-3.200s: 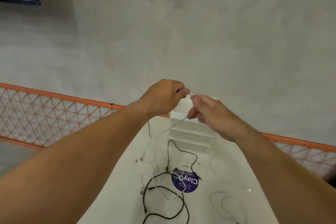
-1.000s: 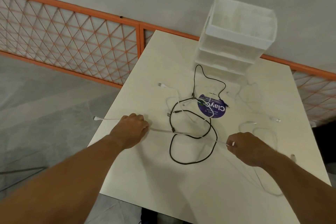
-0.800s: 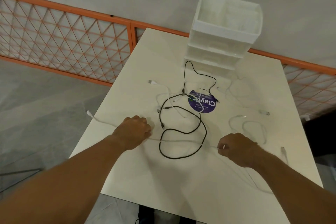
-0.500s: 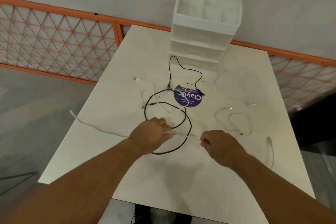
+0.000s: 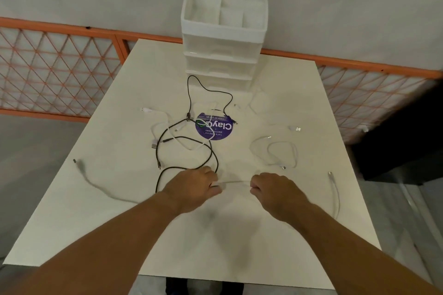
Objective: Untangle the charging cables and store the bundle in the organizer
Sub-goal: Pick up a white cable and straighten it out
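Below, a pale table (image 5: 239,235) filled most of the view, with an orange mesh fence (image 5: 55,67) running behind its far edge. At the far middle of the table stood the white organizer (image 5: 223,55), a stack of closed drawers topped by an open tray split into compartments; nothing showed inside it (so no cable had been stored).

Two bare forearms reached in from the near edge. The left hand (image 5: 194,187) and right hand (image 5: 273,189) sat close together near the table's middle, each curled into a fist around the same white cable (image 5: 236,182), a short taut stretch of which ran between them. Its left tail (image 5: 96,184) trailed out blurred toward the table's left edge, and another white run (image 5: 335,191) lay near the right edge, though whether that belonged to the held cable could not be told.

Beyond the hands lay the tangle. A black cable (image 5: 211,151) looped widely, one loop touching the left hand, and a thinner black lead (image 5: 206,88) snaked up to the organizer's base. White cables (image 5: 182,143) crossed under and over the black loops. A separate white coil (image 5: 280,153) lay apart on the right, seemingly free of the knot.

Judging by this, the work was early: one cable was being pulled out, most were crossed, none bundled.

A round purple sticker (image 5: 214,128) lay under the tangle, reading "Clayco" upside down; its smaller print was too fine to read with confidence.
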Demonstrator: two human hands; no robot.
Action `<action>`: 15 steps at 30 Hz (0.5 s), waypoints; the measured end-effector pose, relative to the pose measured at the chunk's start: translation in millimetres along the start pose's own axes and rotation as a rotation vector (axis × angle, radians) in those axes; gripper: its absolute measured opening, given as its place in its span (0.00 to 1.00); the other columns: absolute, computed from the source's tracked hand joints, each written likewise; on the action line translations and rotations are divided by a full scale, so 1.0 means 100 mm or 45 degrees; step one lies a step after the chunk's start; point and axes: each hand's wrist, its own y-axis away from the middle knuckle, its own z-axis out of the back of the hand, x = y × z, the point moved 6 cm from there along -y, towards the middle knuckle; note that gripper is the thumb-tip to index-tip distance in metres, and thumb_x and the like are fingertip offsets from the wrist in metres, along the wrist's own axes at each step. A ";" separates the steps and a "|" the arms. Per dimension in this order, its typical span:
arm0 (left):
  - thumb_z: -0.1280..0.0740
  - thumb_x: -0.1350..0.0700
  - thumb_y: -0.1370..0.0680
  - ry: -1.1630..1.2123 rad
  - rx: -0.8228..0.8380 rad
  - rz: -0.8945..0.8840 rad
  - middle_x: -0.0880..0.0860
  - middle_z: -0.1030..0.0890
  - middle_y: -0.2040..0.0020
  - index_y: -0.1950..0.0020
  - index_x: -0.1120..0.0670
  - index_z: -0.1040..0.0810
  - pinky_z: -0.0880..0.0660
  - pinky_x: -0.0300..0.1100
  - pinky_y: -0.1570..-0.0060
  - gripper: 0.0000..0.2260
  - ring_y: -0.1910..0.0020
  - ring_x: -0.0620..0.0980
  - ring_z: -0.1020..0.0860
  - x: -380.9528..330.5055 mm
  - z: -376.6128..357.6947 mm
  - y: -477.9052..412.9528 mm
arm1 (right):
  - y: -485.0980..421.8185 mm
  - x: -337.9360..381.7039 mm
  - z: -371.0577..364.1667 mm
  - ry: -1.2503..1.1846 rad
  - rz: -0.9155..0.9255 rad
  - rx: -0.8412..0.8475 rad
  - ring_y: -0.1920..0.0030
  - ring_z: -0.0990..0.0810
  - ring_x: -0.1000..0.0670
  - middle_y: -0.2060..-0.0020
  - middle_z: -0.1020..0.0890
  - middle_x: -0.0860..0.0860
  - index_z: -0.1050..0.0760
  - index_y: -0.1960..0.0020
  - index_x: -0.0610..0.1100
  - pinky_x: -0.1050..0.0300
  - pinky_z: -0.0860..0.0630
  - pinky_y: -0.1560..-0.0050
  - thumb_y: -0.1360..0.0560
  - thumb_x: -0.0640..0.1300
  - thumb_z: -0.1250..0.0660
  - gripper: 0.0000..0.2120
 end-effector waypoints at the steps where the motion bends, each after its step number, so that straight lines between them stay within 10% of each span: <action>1: 0.42 0.43 0.19 0.013 -0.004 -0.033 0.50 0.24 0.46 0.38 0.51 0.24 0.29 0.44 0.57 0.17 0.50 0.51 0.22 -0.09 0.00 -0.03 | 0.00 0.03 0.02 -0.007 0.022 -0.022 0.52 0.23 0.44 0.53 0.24 0.50 0.27 0.48 0.48 0.51 0.29 0.53 0.19 0.51 0.44 0.10; 15: 0.36 0.58 0.22 -0.161 0.057 0.176 0.51 0.23 0.55 0.52 0.51 0.19 0.31 0.43 0.66 0.07 0.60 0.53 0.21 0.08 -0.04 0.03 | 0.10 -0.14 -0.02 0.362 0.058 0.096 0.53 0.21 0.44 0.48 0.21 0.46 0.25 0.42 0.45 0.55 0.33 0.58 0.17 0.45 0.48 0.13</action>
